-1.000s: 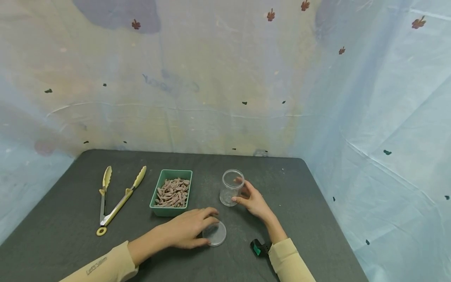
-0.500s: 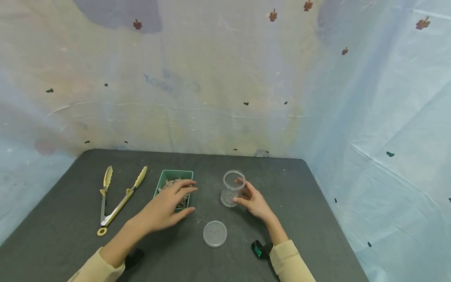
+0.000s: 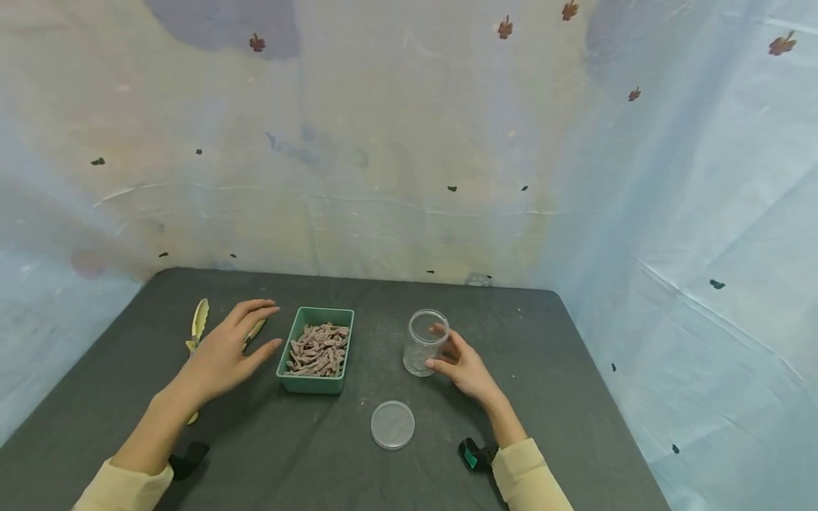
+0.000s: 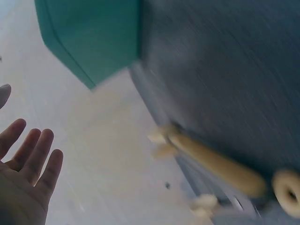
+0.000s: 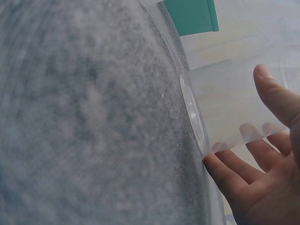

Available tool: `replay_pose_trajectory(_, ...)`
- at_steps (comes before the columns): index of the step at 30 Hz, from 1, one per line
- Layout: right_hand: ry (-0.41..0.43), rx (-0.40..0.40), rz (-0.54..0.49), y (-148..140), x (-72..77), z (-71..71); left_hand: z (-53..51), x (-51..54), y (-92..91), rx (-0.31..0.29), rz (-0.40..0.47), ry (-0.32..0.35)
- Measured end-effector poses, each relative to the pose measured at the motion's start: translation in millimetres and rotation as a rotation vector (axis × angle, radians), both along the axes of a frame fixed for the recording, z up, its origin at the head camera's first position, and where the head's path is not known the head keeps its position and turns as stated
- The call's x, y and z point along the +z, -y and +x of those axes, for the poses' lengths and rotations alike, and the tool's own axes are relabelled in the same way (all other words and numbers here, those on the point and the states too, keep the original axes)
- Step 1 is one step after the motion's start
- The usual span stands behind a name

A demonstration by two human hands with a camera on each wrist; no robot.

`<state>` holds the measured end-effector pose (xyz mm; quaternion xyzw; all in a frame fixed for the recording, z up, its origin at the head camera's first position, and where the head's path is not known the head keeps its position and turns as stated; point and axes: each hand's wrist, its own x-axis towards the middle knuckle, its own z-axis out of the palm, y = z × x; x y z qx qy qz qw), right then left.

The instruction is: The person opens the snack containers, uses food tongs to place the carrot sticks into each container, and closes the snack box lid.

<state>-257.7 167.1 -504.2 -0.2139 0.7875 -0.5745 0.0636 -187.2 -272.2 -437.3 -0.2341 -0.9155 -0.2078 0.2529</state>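
Note:
My left hand point(image 3: 220, 358) hovers with spread fingers over the yellow-tipped tongs point(image 3: 199, 319), hiding much of them. In the left wrist view the hand point(image 4: 28, 173) holds nothing, and the blurred tongs point(image 4: 215, 164) lie on the table. My right hand point(image 3: 469, 369) grips the side of a clear, uncapped jar point(image 3: 418, 353) standing upright. From the right wrist, thumb and fingers of the hand point(image 5: 267, 164) lie around the jar wall point(image 5: 225, 98). A round clear lid point(image 3: 393, 426) lies flat on the table in front of the jar.
A green tray point(image 3: 312, 385) of brownish-grey strips point(image 3: 319, 349) stands between my left hand and the jar. A black strap with a green patch point(image 3: 471, 455) is by my right wrist. Behind the dark table point(image 3: 543, 397) hangs a pale patterned sheet point(image 3: 383, 142).
My left hand has left the lid, crossed the tray leftward and come over the tongs. The right hand has stayed on the jar. The view has shifted slightly.

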Motion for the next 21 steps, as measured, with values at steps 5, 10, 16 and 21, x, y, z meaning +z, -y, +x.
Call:
replay_pose_trajectory(5,0.015,-0.006,0.0,-1,0.8,0.7,3.7,-6.3,33.2,0.084,-0.039,0.053)
replay_pose_trajectory(10,0.004,0.0,-0.004,-1,-2.3,-0.5,7.8,-19.2,61.2,0.142,-0.119,0.121)
replay_pose_trajectory(16,-0.007,0.011,-0.007,-2,-4.9,-1.8,12.5,-34.6,86.7,0.17,-0.22,0.216)
replay_pose_trajectory(21,-0.007,0.012,-0.006,-2,-2.7,-1.5,15.8,-39.8,101.1,0.219,-0.279,0.345)
